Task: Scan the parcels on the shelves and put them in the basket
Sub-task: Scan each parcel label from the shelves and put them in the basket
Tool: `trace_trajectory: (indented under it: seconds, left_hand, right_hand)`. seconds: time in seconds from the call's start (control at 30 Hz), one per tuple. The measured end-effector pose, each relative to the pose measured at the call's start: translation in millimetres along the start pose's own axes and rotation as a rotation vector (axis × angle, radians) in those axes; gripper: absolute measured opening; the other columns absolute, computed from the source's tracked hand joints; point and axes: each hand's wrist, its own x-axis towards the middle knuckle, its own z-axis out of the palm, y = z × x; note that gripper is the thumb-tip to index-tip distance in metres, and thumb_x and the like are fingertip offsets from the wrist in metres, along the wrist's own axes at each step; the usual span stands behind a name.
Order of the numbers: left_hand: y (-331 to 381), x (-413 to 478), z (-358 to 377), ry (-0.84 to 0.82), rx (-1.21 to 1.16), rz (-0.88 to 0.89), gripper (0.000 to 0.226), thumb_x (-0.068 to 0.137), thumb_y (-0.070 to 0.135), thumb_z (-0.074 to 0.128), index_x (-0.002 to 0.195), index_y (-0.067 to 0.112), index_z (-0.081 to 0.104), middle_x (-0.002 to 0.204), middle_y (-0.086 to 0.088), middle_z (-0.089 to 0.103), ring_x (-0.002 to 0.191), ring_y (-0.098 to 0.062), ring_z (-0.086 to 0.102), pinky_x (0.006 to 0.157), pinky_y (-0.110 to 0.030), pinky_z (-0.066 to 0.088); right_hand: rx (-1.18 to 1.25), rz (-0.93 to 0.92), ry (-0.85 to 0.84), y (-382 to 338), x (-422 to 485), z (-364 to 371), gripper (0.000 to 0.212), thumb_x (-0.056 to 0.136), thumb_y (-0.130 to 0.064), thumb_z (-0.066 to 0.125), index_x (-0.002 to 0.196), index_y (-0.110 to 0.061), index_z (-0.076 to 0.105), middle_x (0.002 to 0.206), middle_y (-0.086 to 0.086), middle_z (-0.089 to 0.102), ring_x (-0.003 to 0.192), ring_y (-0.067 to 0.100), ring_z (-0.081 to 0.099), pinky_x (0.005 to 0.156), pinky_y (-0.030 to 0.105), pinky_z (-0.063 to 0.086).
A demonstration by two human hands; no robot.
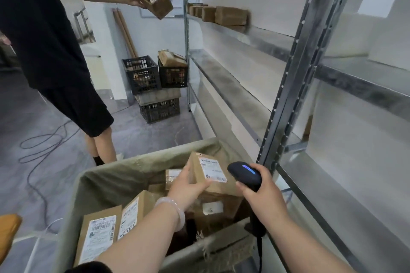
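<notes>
Nearest, the frayed rim of an olive-green fabric-lined basket (106,175) fills the lower view, and both forearms reach over it. Flat brown paper parcels with white labels (97,235) lean against its near-left wall, and more cardboard boxes are piled under the hands. The left hand (188,188), with a pale bangle (173,208) on its wrist, grips a small brown cardboard parcel with a white shipping label (210,173) above the pile, label facing up. Just beside it, the right hand (264,193) is wrapped round the grip of a black handheld scanner with a blue light strip (244,173). The scanner's head points toward that label.

A grey perforated steel upright (295,77) rises directly behind the right hand, and bare shelves run back along the right. A row of brown boxes (230,15) sits far along an upper shelf. A dark cable (42,139) loops on the floor to the left. Beyond the basket a second person in black clothes (44,29) holds a brown box (159,4) in both hands. Black plastic crates (142,74) are stacked by the far wall.
</notes>
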Motion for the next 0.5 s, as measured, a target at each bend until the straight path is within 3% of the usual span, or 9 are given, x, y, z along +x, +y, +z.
trace_trajectory:
  seconds: [0.13,0.27,0.37,0.5]
  left_hand:
    - [5,13,5,0.011,0.252,0.048,0.109,0.064,0.063,0.074,0.155,0.038,0.021,0.157,0.001,0.035,0.142,-0.019,0.037,0.117,-0.039,0.034]
    - [15,15,14,0.021,0.511,0.164,0.094,0.08,0.057,0.071,0.156,0.037,0.02,0.16,-0.001,0.029,0.148,-0.019,0.025,0.121,-0.039,0.025]
    - [26,12,19,0.016,0.668,0.268,0.095,0.077,0.067,0.064,0.155,0.042,0.017,0.162,0.001,0.025,0.151,-0.02,0.019,0.121,-0.043,0.024]
    - [45,-22,35,-0.007,0.863,0.428,0.086,0.083,0.066,0.058,0.154,0.044,0.016,0.163,0.003,0.021,0.15,-0.021,0.017,0.121,-0.043,0.024]
  right_hand:
    - [-0.027,-0.027,-0.005,5,20,-6,0.051,0.08,-0.033,0.077,0.118,-0.045,0.044,0.102,-0.016,0.059,0.092,0.008,0.056,0.073,0.02,0.041]
    - [-0.029,-0.036,0.018,4,16,-13,0.053,0.08,-0.035,0.077,0.117,-0.048,0.043,0.102,-0.018,0.057,0.095,0.009,0.058,0.076,0.021,0.044]
    - [-0.014,-0.061,0.087,2,4,-23,0.053,0.078,-0.036,0.078,0.118,-0.048,0.046,0.108,-0.017,0.061,0.097,0.008,0.06,0.079,0.02,0.046]
    - [0.005,-0.067,0.205,-3,-33,-43,0.056,0.076,-0.041,0.078,0.118,-0.054,0.043,0.113,-0.017,0.064,0.102,0.009,0.062,0.09,0.033,0.051]
